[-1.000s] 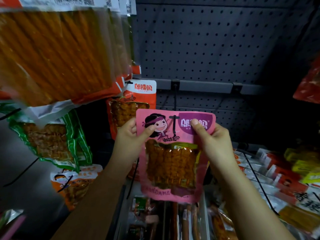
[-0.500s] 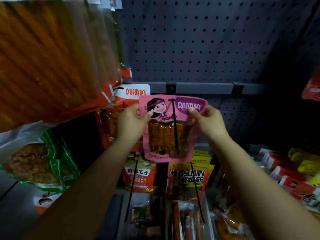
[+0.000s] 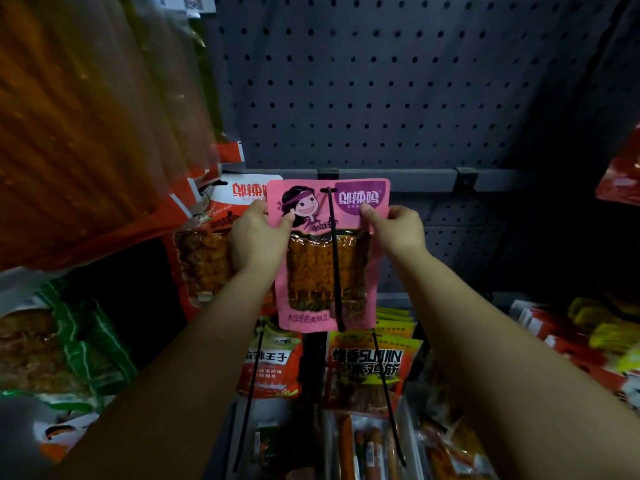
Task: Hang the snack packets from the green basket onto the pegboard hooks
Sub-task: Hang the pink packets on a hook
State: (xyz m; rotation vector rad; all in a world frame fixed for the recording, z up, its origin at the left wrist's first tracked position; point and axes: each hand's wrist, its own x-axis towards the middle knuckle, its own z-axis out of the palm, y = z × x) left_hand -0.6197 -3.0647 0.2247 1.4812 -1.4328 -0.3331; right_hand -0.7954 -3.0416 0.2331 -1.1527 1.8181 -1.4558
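Pink packet (image 3: 327, 258) now pushed back along hook (image 3: 335, 265), near the pegboard (image 3: 381, 81). Left hand (image 3: 258, 237) at 9 o'clock, right hand (image 3: 398, 230) at 3 o'clock, both pinching its top. Hanging nearly done; release next.

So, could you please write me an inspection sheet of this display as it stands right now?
Surface: dark pegboard with a grey rail across it.
Job's things: pink snack packet threaded onto a black hook, whose prong passes through its top hole and runs down its front; the green basket is not in view.
Clutter: orange packet beside it on the left, yellow-and-orange packets below, large orange packets upper left.
Hands: left hand and right hand each pinch an upper edge of the pink packet.
Cables: nothing seen.
Surroundings: dim shop shelving; more packets at right.
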